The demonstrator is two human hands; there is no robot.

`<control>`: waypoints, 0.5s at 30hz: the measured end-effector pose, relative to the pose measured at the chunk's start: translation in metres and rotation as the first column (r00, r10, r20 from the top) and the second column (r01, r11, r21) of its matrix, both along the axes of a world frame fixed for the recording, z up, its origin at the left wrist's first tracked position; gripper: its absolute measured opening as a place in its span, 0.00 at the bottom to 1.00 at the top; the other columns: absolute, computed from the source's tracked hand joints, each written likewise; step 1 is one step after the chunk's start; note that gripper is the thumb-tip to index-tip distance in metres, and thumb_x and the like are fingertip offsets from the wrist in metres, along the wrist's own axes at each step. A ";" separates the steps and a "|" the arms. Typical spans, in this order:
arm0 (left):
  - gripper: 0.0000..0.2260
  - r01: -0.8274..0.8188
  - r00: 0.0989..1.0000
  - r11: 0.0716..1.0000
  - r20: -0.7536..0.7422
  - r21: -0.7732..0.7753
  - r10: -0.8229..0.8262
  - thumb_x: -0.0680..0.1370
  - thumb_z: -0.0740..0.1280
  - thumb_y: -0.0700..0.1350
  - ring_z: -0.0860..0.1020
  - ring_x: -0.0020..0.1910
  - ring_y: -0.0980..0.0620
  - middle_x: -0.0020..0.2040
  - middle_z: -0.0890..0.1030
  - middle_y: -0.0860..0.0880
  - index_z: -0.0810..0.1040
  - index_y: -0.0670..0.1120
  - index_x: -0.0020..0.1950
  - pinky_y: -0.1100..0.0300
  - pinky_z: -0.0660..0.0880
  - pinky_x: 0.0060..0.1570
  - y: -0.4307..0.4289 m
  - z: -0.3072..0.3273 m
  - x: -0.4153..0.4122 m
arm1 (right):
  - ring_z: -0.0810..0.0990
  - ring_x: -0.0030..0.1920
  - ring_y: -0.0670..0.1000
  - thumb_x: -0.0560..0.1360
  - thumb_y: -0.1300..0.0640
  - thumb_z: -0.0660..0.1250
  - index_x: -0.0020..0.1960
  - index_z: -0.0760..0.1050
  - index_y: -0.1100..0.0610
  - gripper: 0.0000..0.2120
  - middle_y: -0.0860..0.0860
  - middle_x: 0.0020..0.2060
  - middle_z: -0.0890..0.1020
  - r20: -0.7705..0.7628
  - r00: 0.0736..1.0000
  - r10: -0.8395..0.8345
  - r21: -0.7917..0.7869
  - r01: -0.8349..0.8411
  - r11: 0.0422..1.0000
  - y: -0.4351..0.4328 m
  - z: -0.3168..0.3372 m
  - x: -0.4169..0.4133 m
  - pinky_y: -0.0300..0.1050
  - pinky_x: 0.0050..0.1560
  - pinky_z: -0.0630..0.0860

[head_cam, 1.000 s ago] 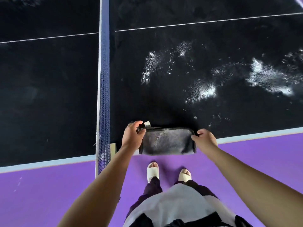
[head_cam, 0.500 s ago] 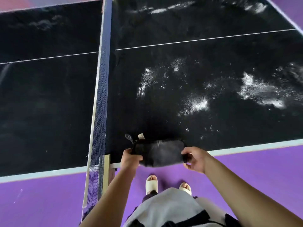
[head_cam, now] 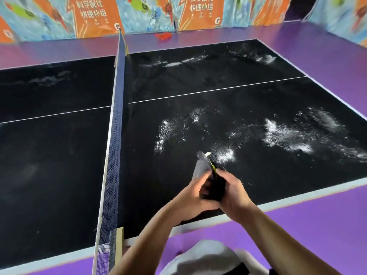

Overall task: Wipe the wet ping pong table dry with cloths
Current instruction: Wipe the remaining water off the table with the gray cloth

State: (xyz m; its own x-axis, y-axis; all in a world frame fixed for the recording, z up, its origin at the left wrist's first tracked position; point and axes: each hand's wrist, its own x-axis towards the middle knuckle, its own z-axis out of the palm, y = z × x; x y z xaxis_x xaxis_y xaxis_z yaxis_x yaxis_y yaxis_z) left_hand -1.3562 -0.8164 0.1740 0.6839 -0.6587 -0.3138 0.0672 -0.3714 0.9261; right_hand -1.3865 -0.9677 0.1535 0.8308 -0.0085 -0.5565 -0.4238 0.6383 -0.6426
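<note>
The black ping pong table point(head_cam: 59, 175) fills the view, with white wet patches point(head_cam: 286, 133) spread over its right half. Near the table's front edge, just right of the net, both hands meet around a dark grey cloth point(head_cam: 201, 165). My left hand point(head_cam: 190, 195) grips its left side and my right hand point(head_cam: 234, 193) grips its right side. The cloth is folded up between them, and one corner with a small pale tag sticks up above the fingers. More wet streaks point(head_cam: 178, 63) lie at the far side of the right half.
A dark net point(head_cam: 115, 135) with white trim runs across the table's middle, its post point(head_cam: 119, 239) at the front edge. Purple floor point(head_cam: 317, 225) surrounds the table. Orange and blue banners point(head_cam: 95, 14) line the far wall, with a red object point(head_cam: 162, 36) on the floor.
The cloth was stretched flat between my hands at the table's edge. My hands have come together and bunched it upright. The view has tilted up to show the far wall.
</note>
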 end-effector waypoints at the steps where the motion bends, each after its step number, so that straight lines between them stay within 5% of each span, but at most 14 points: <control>1: 0.24 0.098 0.995 0.994 0.000 0.047 -0.099 0.75 0.73 0.36 0.77 0.51 0.70 0.54 0.79 0.60 0.75 0.51 0.70 0.73 0.72 0.55 0.002 0.003 0.000 | 0.82 0.53 0.59 0.82 0.49 0.58 0.62 0.79 0.64 0.21 0.62 0.53 0.83 -0.016 1.000 0.009 0.005 -0.009 1.000 0.001 0.000 0.000 0.54 0.54 0.78; 3: 0.18 0.090 0.994 0.996 -0.059 0.025 -0.088 0.78 0.71 0.38 0.80 0.53 0.66 0.56 0.83 0.54 0.79 0.47 0.67 0.71 0.74 0.57 0.012 0.005 0.006 | 0.83 0.52 0.60 0.80 0.49 0.62 0.65 0.78 0.63 0.22 0.62 0.55 0.83 -0.084 0.996 0.006 0.004 -0.006 1.000 0.005 0.001 -0.002 0.55 0.52 0.80; 5: 0.13 -0.194 0.970 0.979 -0.156 -0.055 0.184 0.79 0.69 0.37 0.83 0.48 0.56 0.53 0.85 0.45 0.82 0.44 0.64 0.63 0.80 0.50 0.024 0.000 0.014 | 0.83 0.53 0.63 0.78 0.55 0.63 0.64 0.77 0.66 0.19 0.63 0.54 0.83 -0.112 0.993 -0.025 0.019 0.027 0.999 0.008 -0.001 -0.004 0.62 0.56 0.80; 8: 0.11 -0.531 0.837 0.847 -0.143 0.015 0.528 0.79 0.71 0.45 0.82 0.44 0.58 0.51 0.85 0.51 0.81 0.46 0.61 0.64 0.78 0.43 0.042 -0.013 0.031 | 0.81 0.59 0.65 0.79 0.58 0.62 0.66 0.75 0.67 0.19 0.65 0.58 0.82 -0.109 0.993 -0.055 -0.006 0.054 0.999 0.009 0.002 -0.002 0.65 0.65 0.74; 11: 0.13 -0.475 0.817 0.879 -0.384 -0.027 0.430 0.79 0.70 0.52 0.81 0.57 0.52 0.58 0.83 0.49 0.81 0.48 0.61 0.55 0.78 0.57 0.053 -0.021 0.036 | 0.79 0.63 0.65 0.79 0.61 0.59 0.65 0.76 0.65 0.17 0.64 0.61 0.81 -0.034 0.999 -0.009 0.046 0.011 0.999 0.016 0.012 0.000 0.63 0.65 0.74; 15: 0.11 -0.547 0.792 0.801 -0.462 -0.245 0.399 0.75 0.75 0.42 0.82 0.52 0.40 0.56 0.83 0.33 0.84 0.38 0.55 0.42 0.77 0.59 0.067 -0.024 0.034 | 0.80 0.62 0.65 0.74 0.72 0.56 0.67 0.74 0.67 0.23 0.66 0.62 0.80 0.050 0.994 0.099 0.044 -0.101 0.994 0.026 0.012 0.003 0.56 0.57 0.81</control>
State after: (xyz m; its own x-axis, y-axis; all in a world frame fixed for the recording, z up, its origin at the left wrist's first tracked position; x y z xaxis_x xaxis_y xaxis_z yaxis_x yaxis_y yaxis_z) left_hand -1.3226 -0.7491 0.1501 0.8163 -0.3943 -0.4221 0.5081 0.1425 0.8494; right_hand -1.3833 -0.9422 0.1653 0.8516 0.1010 -0.5143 -0.4570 0.6237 -0.6342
